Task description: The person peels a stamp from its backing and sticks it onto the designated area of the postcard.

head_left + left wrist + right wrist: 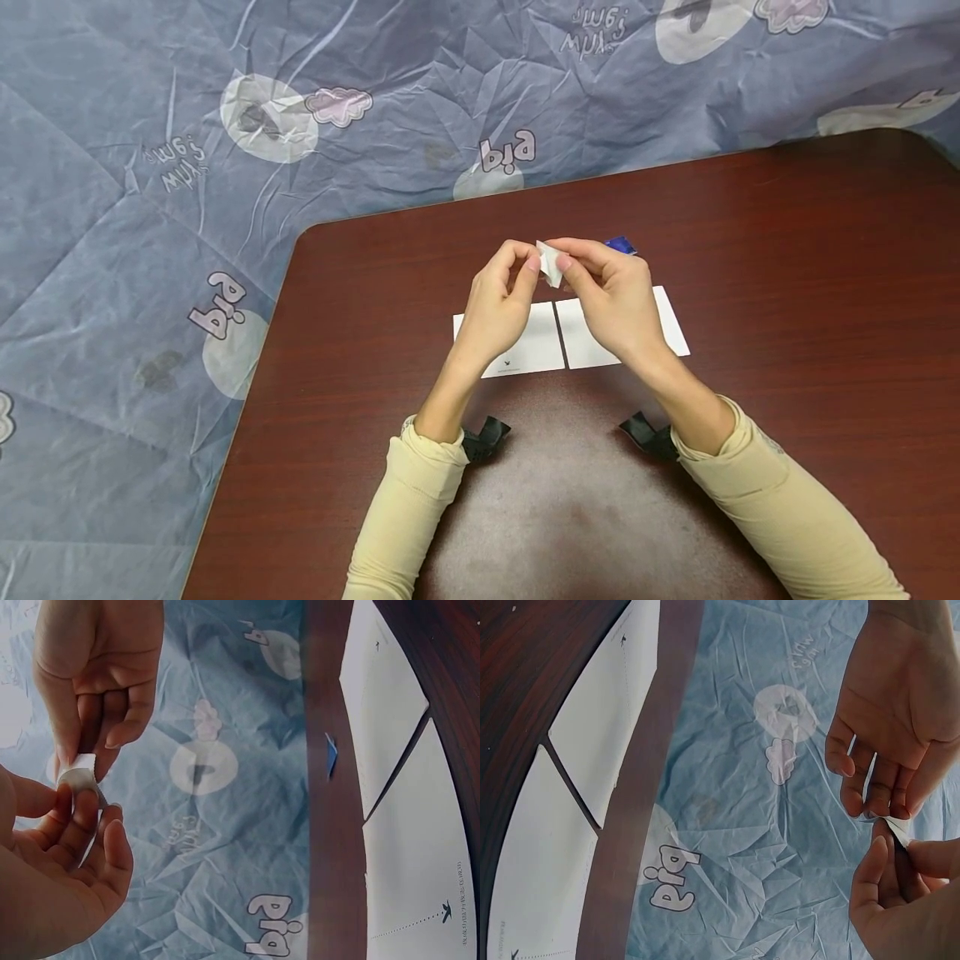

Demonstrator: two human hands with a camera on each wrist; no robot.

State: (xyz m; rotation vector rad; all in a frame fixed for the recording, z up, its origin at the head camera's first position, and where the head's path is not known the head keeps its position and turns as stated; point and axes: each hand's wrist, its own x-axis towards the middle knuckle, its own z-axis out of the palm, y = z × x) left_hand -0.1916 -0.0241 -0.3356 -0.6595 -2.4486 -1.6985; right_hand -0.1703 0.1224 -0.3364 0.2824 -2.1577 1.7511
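A small folded piece of white paper (551, 263) is held up in the air between both hands. My left hand (501, 300) pinches its left side between thumb and fingertips. On the opposite side, the thumb and fingers of my right hand (617, 292) pinch it too. The left wrist view shows the paper (79, 774) bent over at the fingertips, with the hands close together. From the right wrist, only a thin pale edge of the paper (897, 826) shows; fingers cover the rest.
Two white cards (536, 337) (671, 321) lie side by side on the brown table (360, 333), below the hands. A small blue packet (621, 245) lies beyond the right hand. Patterned blue cloth (135, 275) hangs behind and left of the table.
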